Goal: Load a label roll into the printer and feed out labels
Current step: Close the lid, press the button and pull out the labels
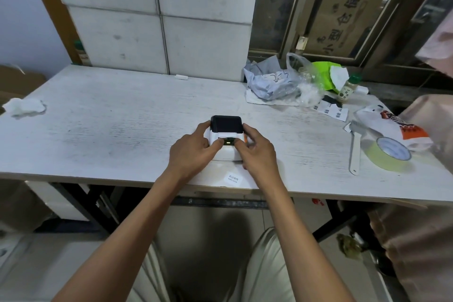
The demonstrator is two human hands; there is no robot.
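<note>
Left grip: the left hand (pixel 190 149) clasps the left side of the printer (pixel 226 138), fingers on its edge and the thumb laid across the front panel.
Right grip: the right hand (pixel 257 152) grasps the right side, fingertips curled onto the panel beside a small lit green indicator.
Printer: a small white body with a black lid, closed, standing on the table (pixel 122 130) near its front edge, between the two hands.
Label: a white label (pixel 232 178) printed "welcome" lies on the table just in front of the printer; whether it joins the printer I cannot tell.
Right of table: a roll of tape (pixel 391 156), a white brush (pixel 355 147), a printed bag (pixel 392 127), crumpled plastic bags (pixel 282 81) and a small bottle (pixel 348 88).
Far left: a crumpled tissue (pixel 24 106).
</note>
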